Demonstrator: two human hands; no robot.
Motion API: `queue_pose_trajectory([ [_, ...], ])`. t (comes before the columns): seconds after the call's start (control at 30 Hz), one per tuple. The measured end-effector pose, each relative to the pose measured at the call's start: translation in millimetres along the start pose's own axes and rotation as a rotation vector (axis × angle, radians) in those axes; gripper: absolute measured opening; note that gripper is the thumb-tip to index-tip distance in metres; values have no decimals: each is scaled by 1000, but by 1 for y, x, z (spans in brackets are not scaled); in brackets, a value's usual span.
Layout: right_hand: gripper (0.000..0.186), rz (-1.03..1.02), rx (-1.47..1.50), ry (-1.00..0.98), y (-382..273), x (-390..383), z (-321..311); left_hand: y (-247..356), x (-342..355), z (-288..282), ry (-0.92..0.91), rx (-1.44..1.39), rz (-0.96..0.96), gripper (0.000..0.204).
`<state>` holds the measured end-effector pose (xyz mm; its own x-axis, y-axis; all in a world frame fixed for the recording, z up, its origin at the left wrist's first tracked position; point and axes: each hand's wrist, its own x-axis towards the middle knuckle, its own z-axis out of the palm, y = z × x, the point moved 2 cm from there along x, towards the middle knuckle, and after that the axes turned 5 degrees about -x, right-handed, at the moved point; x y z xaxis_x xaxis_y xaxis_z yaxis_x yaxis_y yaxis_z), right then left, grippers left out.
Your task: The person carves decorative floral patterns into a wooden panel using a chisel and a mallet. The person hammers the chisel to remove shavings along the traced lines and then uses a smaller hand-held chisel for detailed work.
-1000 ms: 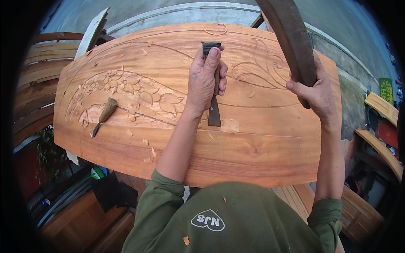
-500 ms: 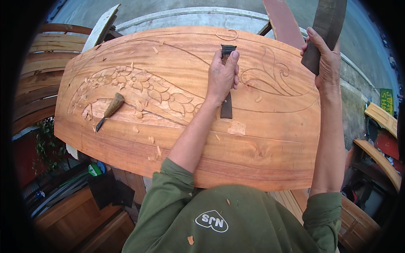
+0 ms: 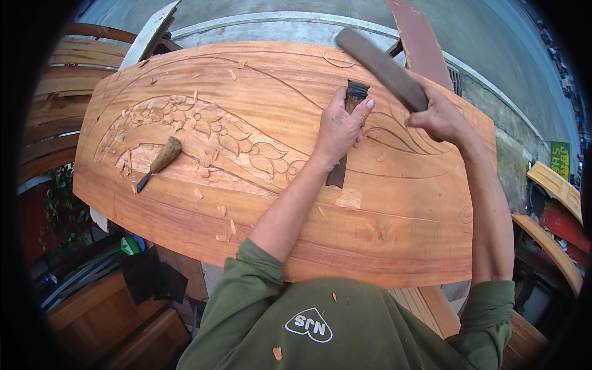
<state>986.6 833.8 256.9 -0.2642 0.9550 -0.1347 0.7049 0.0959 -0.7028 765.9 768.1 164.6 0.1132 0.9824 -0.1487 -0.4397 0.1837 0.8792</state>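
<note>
My left hand (image 3: 341, 126) is wrapped round the handle of a wide flat chisel (image 3: 336, 175). Its dark, bound top end sticks up above my thumb, and the blade points back toward me over the board. My right hand (image 3: 441, 114) grips one end of a long dark wooden mallet (image 3: 383, 69), whose free end slants up and left, beyond the chisel's top and apart from it. Under both hands lies a large wooden panel (image 3: 394, 253) with carved flowers, leaves and scrolls. A second chisel (image 3: 164, 156) with a worn wooden handle rests on the carving at the left.
Wood chips (image 3: 225, 229) are scattered over the panel, with a thin flat shaving (image 3: 349, 198) near the chisel blade. Stacked wooden slats (image 3: 77, 95) stand at the left. A reddish board (image 3: 420, 43) projects beyond the far edge, and wooden pieces (image 3: 552, 237) lean at the right.
The mallet has swung from the upper right down and left, toward the chisel's top. My left hand and the chisel appear slightly farther right and lower, as the whole view has shifted a little.
</note>
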Motion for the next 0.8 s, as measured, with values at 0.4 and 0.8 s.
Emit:
queue_pose_trajectory([
  [0.4, 105, -11, -190, -285, 11, 13, 11, -6, 2, -13, 40, -18, -62, 38],
  [0.8, 99, -332, -372, -292, 34, 18, 10, -17, -7, -12, 48, -29, -121, 40],
])
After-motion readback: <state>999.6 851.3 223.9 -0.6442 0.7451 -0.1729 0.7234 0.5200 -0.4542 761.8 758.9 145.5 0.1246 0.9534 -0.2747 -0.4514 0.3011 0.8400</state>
